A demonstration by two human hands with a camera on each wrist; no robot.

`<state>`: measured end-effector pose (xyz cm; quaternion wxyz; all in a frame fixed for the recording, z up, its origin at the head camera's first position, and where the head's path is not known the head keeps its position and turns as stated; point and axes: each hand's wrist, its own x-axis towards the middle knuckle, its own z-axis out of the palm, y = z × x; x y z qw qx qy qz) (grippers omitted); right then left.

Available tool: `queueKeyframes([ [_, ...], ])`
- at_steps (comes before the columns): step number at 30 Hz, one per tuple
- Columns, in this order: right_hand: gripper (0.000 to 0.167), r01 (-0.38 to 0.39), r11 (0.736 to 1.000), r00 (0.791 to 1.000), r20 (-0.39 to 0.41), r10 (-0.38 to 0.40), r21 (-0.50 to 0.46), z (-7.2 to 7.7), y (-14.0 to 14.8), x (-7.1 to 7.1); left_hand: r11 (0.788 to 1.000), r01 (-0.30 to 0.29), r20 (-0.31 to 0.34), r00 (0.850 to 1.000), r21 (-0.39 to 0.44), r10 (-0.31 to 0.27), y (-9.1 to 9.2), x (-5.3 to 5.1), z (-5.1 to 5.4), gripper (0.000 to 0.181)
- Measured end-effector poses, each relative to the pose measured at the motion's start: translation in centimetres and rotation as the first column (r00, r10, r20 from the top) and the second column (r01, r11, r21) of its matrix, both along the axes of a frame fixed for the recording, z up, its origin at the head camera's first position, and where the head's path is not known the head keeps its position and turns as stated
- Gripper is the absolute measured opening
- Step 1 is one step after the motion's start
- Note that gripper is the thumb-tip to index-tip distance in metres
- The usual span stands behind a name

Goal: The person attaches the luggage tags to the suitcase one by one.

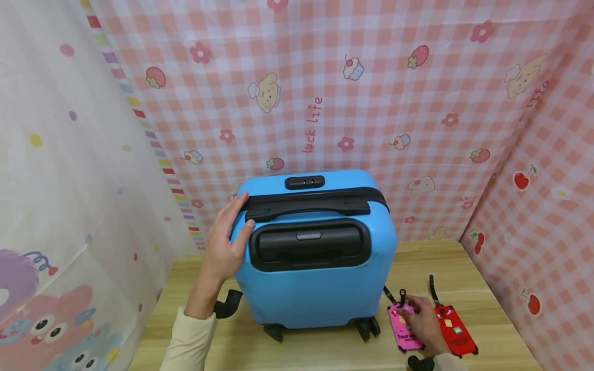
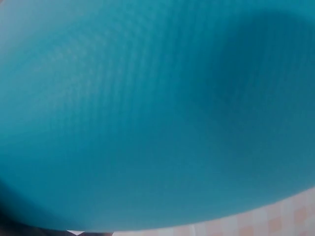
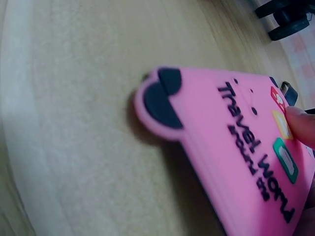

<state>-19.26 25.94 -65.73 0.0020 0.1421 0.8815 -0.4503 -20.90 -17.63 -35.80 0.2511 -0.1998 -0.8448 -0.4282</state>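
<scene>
So the big light-blue hard-shell suitcase [image 1: 315, 299] is right up in the left wrist camera, blue filling nearly all of that view; from the head it's standing upright on its black wheels, long axis more or less vertical. Left hand [image 1: 227, 252] rests on its upper left corner, fingers straight, thumb spread away from them. Right hand [image 1: 424, 319] is pinching a flat pink rectangular luggage tag [image 1: 403, 330] by its upper right side, thumb on the printed face. That tag's down by the wood-look tabletop [image 1: 489, 319], right of the suitcase; shadow shows under one long edge, but can't tell if it's fully off the surface. Its long axis runs away from the person with a slight lean left, black strap [image 1: 391, 294] at the far end. Room-wise: a bit of bare wood between it and the nearest wheel [image 1: 366, 327], while a matching red rectangular luggage tag [image 1: 457, 330] sits close on the other side, then another bare strip to the table's right edge.
</scene>
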Motion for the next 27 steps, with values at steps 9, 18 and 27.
queueKeyframes([
  [9, 0.047, -0.037, 0.998, 0.999, 0.027, 0.039, -0.059, 0.36, 0.35, -0.22, 1.0, -0.014, -0.011, 1.0, -0.01, 0.014, -0.23, 0.12, 0.02, 0.054],
  [18, 0.034, -0.013, 0.997, 1.0, 0.022, 0.014, -0.076, 0.59, 0.29, -0.3, 1.0, -0.013, -0.013, 1.0, -0.016, 0.013, -0.3, 0.16, 0.11, 0.053],
  [27, 0.019, 0.023, 1.0, 1.0, 0.002, -0.023, -0.014, 1.03, 0.5, -0.15, 0.999, 0.003, -0.05, 0.999, -0.05, -0.006, -0.12, -0.05, -0.04, 0.051],
])
